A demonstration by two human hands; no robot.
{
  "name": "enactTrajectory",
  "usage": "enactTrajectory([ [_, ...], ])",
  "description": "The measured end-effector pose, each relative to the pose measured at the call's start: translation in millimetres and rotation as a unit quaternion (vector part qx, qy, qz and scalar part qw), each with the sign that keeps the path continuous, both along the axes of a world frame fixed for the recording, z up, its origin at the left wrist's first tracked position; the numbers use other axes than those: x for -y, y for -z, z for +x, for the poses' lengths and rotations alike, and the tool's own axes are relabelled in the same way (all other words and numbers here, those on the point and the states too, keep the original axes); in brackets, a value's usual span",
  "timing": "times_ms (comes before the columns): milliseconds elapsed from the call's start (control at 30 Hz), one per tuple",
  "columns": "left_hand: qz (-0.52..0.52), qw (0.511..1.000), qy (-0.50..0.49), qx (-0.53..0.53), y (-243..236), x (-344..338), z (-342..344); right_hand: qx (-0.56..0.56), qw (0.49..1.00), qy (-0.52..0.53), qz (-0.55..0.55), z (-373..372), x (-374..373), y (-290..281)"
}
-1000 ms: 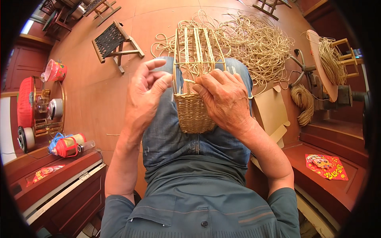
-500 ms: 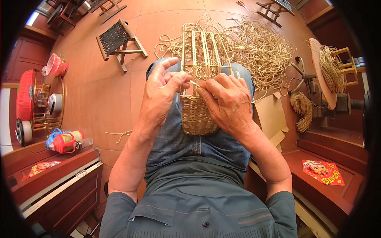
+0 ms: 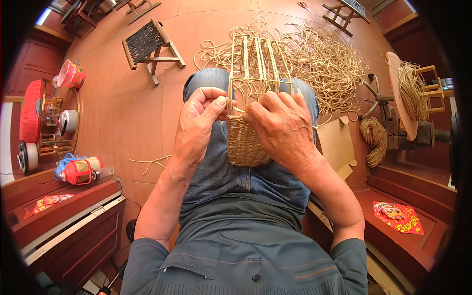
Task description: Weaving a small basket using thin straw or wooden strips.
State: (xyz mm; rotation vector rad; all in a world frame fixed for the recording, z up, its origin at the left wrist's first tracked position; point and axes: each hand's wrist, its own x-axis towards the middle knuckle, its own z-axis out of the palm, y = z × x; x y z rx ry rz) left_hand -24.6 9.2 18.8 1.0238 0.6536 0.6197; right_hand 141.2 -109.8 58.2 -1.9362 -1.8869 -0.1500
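1. Far left of the left grip, a red vacuum flask (image 3: pixel 78 172) lies on its side on a worktop (image 3: pixel 59 206), out of the way of both arms.
2. Nearer that grip, on the floor beyond and to its left, stands a folding stool (image 3: pixel 143 45) with a black webbed seat.
3. The left hand (image 3: pixel 197 125) has its thumb and forefinger drawn together at the frame's left rail, seemingly to steady that side; whether cord lies between the tips I cannot tell.
4. Between the two grips, the cord-woven frame (image 3: pixel 247 145) rests upon the lap, probably so the thighs support it and leave both hands free. Its long axis runs away from the body: the closely woven end faces the waist, the open, ladder-like end points out past the knees.
5. The right hand (image 3: pixel 281 125) pinches a pale cord strand (image 3: pixel 238 109) at the weave's upper edge, apparently to control it there.
6. Beyond and right of the right grip, a tangled cord heap (image 3: pixel 327 69) spreads over the floor, perhaps within easy reach.
7. Farther right, past a cardboard sheet (image 3: pixel 338 140), hangs a bundled cord hank (image 3: pixel 374 133).
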Motion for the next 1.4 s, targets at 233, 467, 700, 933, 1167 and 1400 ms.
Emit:
enactTrajectory([
  [233,-0.03,0.999,0.032,0.025,0,1,0,0.029,0.999,-0.019,-0.029,2,-5,-6],
  [467,-0.005,0.999,0.037,0.007,-2,3,-4,0.046,0.997,-0.028,-0.062,-1,-10,-14],
  [700,-0.014,0.999,0.024,0.018,-1,7,-6,-0.099,0.995,0.006,0.0,-1,0,-2],
  [933,-0.015,0.999,0.029,0.027,0,7,-10,-0.12,0.991,-0.031,0.041,-3,1,8],
  [1167,0.02,0.999,0.03,0.017,1,8,-13,-0.148,0.988,-0.022,0.033,-8,-2,12],
  [1400,0.051,0.998,0.034,0.004,5,9,-15,-0.164,0.986,-0.016,0.039,-9,-2,15],
])
